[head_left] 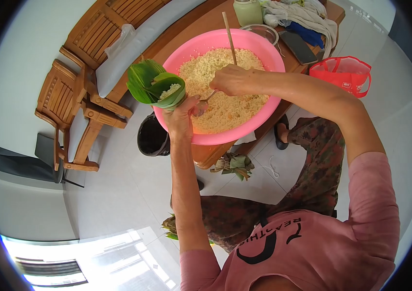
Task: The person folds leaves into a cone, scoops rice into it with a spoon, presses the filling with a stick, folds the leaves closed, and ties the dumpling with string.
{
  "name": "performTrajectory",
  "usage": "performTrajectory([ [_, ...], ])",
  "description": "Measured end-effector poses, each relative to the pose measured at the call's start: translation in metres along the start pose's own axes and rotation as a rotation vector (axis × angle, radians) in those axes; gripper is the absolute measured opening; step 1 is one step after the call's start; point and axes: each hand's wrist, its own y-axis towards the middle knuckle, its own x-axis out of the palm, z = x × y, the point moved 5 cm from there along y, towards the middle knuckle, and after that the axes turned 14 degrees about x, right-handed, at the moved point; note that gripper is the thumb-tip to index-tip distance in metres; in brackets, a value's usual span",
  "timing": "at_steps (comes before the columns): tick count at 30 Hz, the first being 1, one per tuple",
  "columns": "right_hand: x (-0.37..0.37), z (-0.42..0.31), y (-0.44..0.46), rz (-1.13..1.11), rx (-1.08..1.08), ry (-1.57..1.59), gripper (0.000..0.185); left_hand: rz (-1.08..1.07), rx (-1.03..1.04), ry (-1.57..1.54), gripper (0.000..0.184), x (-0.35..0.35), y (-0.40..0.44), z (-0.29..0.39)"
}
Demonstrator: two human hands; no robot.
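I have both hands over the near part of the pink basin (230, 137). Left hand (181, 117) is curled round the lower part of a green leaf cone (156, 88), out past the basin's left rim; mouth is tipped up and I can see rice (171, 91) inside. Right hand (235, 79) grips a metal spoon (210, 96) by the handle, bowl end right by my left thumb. Can't tell from here if spoon and thumb touch, or how full the spoon is.

Basin holds a wide spread of grain, pale toward the far side, more yellow nearer me. A wooden stick (229, 36) stands tilted in it, just beyond my right hand.

Basin sits on the wooden desk (210, 157). Further along the desk: jar (248, 13), clear round dish (264, 33) partly behind the basin rim, dark phone (297, 47), heap of cloths (307, 19).

On the floor: black bucket (152, 138) left of the desk, red bag (341, 73) to the right, white string (274, 167) nearer me. Bundle of leaves (235, 165) shows by the desk's near end. Wooden chair (60, 92) is off to the left.
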Motion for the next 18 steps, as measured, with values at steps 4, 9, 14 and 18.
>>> performTrajectory([
  [4,-0.008,-0.005,-0.011,-0.146,-0.082,-0.154,0.009,0.008,-0.008,0.023,0.026,-0.002,-0.001,-0.002],
  [9,-0.009,0.002,-0.019,-0.394,0.111,-0.099,0.019,-0.005,-0.019,0.023,0.026,-0.004,0.001,-0.006],
  [14,-0.013,0.029,-0.012,-0.425,0.240,0.045,0.020,0.001,-0.040,0.051,0.027,-0.003,0.000,-0.008],
  [18,-0.048,0.029,-0.022,-0.368,0.319,0.034,0.018,-0.020,-0.033,0.077,0.026,-0.001,0.000,-0.006],
])
